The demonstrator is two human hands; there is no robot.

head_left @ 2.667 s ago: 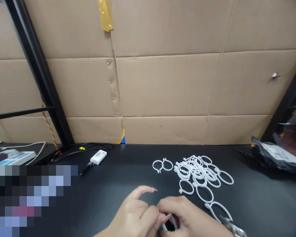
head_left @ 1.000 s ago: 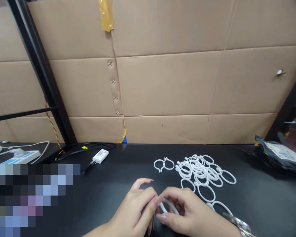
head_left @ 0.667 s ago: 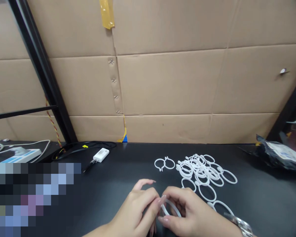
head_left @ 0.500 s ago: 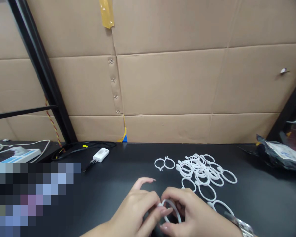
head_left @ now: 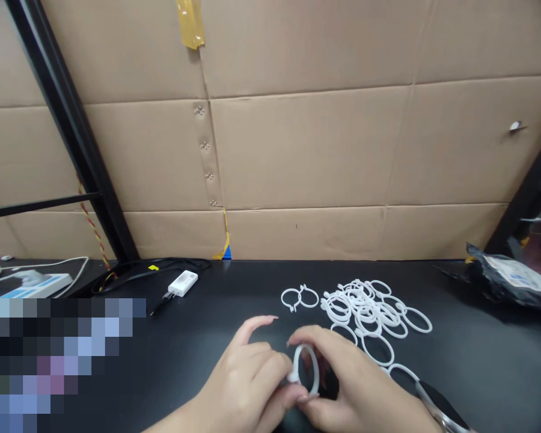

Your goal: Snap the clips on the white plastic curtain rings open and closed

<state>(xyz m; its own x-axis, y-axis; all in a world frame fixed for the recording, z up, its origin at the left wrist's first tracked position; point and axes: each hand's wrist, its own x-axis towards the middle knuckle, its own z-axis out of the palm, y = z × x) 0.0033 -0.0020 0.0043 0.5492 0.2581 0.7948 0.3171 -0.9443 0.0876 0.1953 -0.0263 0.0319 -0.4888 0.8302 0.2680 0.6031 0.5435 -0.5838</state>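
Note:
Between my two hands is a white plastic ring [head_left: 316,368], standing roughly upright near the front of the black table. My left hand [head_left: 252,376] pinches the ring's clasp side between finger and thumb, with its index finger lifted away. Curled around the ring's other side is my right hand [head_left: 342,379], thumb at the bottom and index finger over the top. Beyond the hands lies a pile of similar white rings [head_left: 363,310]. Two linked rings [head_left: 300,297] rest to the left of that pile. Another ring [head_left: 403,374] shows beside my right wrist, partly hidden.
A white adapter [head_left: 183,283] with a dark plug lies at the back left. Further left sit a power strip [head_left: 40,285] and cables. A black plastic package [head_left: 509,279] is at the right. Cardboard [head_left: 306,150] walls off the back of the table [head_left: 252,288].
The held ring has turned and tipped more upright between my fingers. My right index finger has risen over its top. The view has shifted slightly.

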